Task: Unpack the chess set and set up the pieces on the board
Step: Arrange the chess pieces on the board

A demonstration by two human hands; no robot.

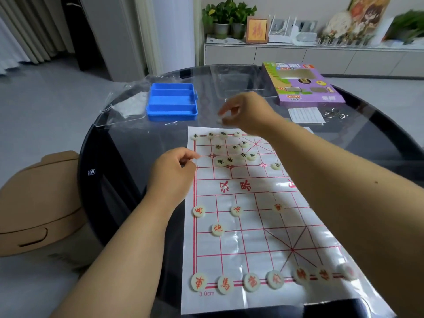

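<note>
A white paper chess board point(252, 226) with red grid lines lies on the dark round glass table point(137, 138). Red-lettered round pieces point(223, 284) line its near edge, with a few more point(217, 229) further in. Black-lettered pieces point(229, 157) cluster loosely near the far end, some in the far row point(210, 134). My right hand point(247, 111) hovers past the far edge, fingers pinched on a pale piece. My left hand point(176, 168) rests at the board's left edge, fingertips pinched together; what they hold is hidden.
An empty blue plastic tray point(172, 102) sits beyond the board on a clear plastic sheet point(124, 106). A purple game box point(302, 83), a white sheet point(305, 114) and metal rings point(335, 113) lie at the far right. A tan chair point(39, 203) stands left of the table.
</note>
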